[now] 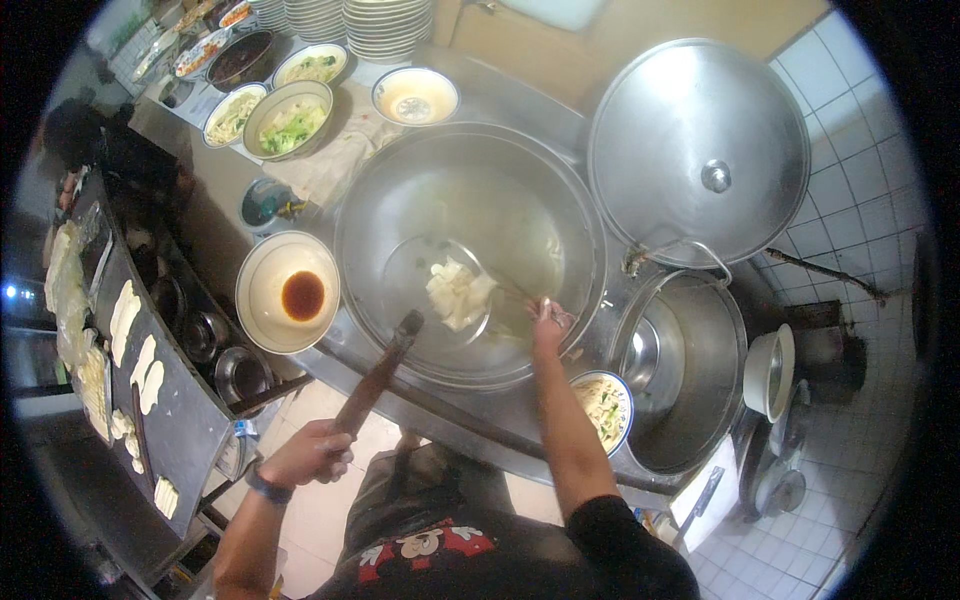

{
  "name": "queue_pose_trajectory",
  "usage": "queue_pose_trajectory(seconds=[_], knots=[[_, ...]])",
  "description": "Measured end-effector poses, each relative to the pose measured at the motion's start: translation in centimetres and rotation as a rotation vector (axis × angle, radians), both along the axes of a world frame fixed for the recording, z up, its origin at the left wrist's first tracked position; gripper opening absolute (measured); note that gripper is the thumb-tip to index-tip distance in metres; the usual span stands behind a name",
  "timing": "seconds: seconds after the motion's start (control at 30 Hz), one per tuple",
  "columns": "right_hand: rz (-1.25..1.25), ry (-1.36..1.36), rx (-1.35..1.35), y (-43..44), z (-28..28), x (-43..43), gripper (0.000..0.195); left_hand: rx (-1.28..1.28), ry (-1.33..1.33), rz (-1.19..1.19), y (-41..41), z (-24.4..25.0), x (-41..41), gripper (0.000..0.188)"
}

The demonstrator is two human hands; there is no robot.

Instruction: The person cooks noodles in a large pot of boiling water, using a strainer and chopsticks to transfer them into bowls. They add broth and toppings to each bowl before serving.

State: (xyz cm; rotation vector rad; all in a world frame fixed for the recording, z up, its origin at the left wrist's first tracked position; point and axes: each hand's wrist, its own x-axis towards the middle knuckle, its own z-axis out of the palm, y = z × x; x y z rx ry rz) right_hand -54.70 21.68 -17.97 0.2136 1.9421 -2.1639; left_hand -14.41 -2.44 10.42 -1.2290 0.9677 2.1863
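My left hand (319,452) grips the wooden handle of a ladle or strainer (375,375), whose round bowl lies in the large metal pot (469,127) before me. Wide pale noodles (459,292) are heaped over that bowl. Over the pot's right side, my right hand (551,319) is closed around thin sticks that look like chopsticks (510,286), pointing at the noodles. Cloudy liquid (487,202) fills the pot. Left of it stands a large bowl (251,300) with dark brown sauce (303,295) at the bottom.
A bowl of noodles and greens (604,409) sits beside my right forearm, near a second deep pot (739,352). A big metal lid (660,135) leans at the back right. Bowls of greens (292,131) and stacked plates (388,30) stand back left. Dough strips (146,367) lie on the left table.
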Motion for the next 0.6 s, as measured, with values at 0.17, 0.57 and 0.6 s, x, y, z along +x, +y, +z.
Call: queue_pose_trajectory(seconds=[0.17, 0.57, 0.6], knots=[[-0.462, -0.584, -0.774, -3.2, -3.4, -0.9, 0.025, -0.012, -0.068, 0.004, -0.2, 3.0, -1.0, 0.014], [-0.202, -0.188, -0.582, -4.8, 18.5, 2.1, 0.024, -0.066, 0.291, 0.129, 3.8, -4.8, -3.7, 0.015], [-0.178, -0.020, -0.469, -3.9, 19.3, 2.3, 0.025, -0.068, 0.314, 0.101, 3.7, -4.2, -4.2, 0.017]])
